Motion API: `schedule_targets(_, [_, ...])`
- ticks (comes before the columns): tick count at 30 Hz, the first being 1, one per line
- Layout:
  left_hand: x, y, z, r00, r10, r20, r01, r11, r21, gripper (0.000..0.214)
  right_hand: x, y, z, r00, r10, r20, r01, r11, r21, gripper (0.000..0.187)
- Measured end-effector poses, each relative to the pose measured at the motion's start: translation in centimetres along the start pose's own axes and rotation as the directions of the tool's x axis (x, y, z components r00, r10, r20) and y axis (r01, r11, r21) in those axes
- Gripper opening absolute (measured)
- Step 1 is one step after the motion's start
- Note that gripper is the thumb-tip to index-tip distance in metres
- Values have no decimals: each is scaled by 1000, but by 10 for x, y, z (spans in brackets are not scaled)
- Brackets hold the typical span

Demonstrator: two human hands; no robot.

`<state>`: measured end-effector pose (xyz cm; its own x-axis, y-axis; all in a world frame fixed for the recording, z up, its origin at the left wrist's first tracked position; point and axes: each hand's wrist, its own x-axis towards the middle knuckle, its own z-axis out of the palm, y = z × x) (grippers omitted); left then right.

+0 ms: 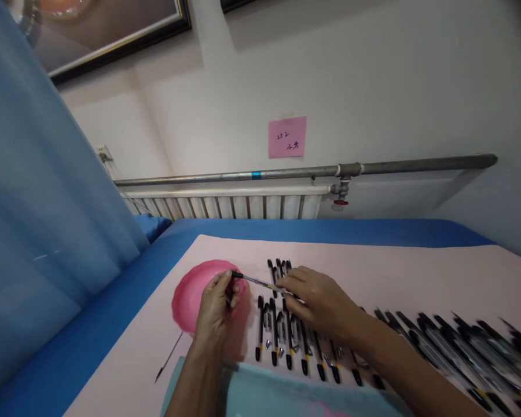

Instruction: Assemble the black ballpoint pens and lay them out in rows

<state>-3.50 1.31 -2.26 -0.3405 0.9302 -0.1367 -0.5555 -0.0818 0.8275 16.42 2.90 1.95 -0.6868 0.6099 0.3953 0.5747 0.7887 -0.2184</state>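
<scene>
My left hand (217,301) pinches the black end of a slim pen (257,281) with a clear barrel, above the right rim of the pink bowl (184,289). The fingers of my right hand (315,298) close on the pen's other end, near a yellow band. Below my hands, several pen parts with black ends (273,336) lie in a row, with clear caps and small metal tips (281,352) among them. Another group of black-ended pieces (270,269) lies behind, partly covered by my right hand. A thin refill (169,356) rests left of my left forearm.
Many more pens (455,347), blurred, spread over the pink sheet (373,266) at the right. A light blue cloth (264,388) is at the near edge. Behind the blue table (330,229) are a radiator (226,207) and a pipe; a blue curtain (47,202) hangs left.
</scene>
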Motion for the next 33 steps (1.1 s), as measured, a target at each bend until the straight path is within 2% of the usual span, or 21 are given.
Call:
schedule_targets(3, [-1,1,1,1000,-12,15,11,1000,18,30,1,0,0,1000,17,-16,-16,997,71,23])
schedule_targets(9, [-4,0,5,999,-2,34,0,999,42,32,2,-5,0,994,104,29,-108,958,265,22])
schedule_targets(17, [-15,0,13,993,32,110,-46,992,120,30,2,-10,-1,972,221,83,-233,844,484,23])
schedule_targets(23, [-15,-2,14,993,59,97,-69,992,104,29,4,-17,5,951,285,121,-301,759,578,20])
schedule_targets(27, [-16,-3,15,990,80,116,-91,991,95,26,3,-16,11,929,337,155,-351,667,657,19])
schedule_targets(31, [-15,0,15,990,61,125,-73,992,102,26,3,-11,13,893,346,289,-439,526,728,20])
schedule_targets(33, [-13,2,13,990,71,120,-78,995,63,32,3,-11,14,886,348,307,-452,489,746,21])
